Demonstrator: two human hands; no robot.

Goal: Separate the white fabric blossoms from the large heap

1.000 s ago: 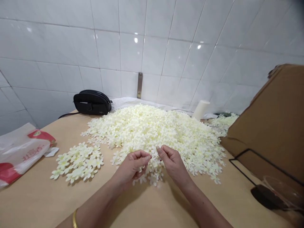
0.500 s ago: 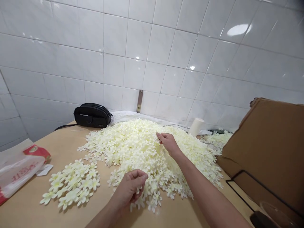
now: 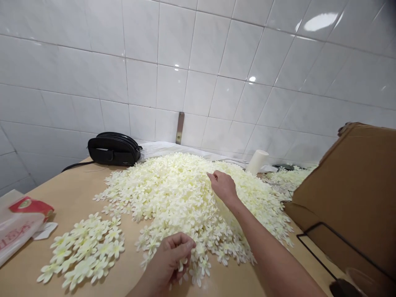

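Observation:
A big heap of cream-white fabric flowers [image 3: 185,194] covers the middle of the tan table [image 3: 77,181]. My right hand [image 3: 223,186] reaches out over the top of the heap, fingers curled in a pinch at the petals; what it grips is too small to name. My left hand [image 3: 171,258] stays near the front edge of the heap, fingers closed on a few flowers. A smaller, flat patch of sorted flowers [image 3: 85,249] lies to its left.
A black pouch [image 3: 113,149] with a cord sits at the back left by the tiled wall. A red-and-white plastic bag [image 3: 18,225] lies at the left edge. A white roll [image 3: 257,161] stands behind the heap. A brown cardboard box [image 3: 355,194] and a black wire frame [image 3: 324,247] stand at the right.
My right hand left my left hand and reached forward onto the top of the heap. My left hand stayed low, still closed. The view tilted up a little.

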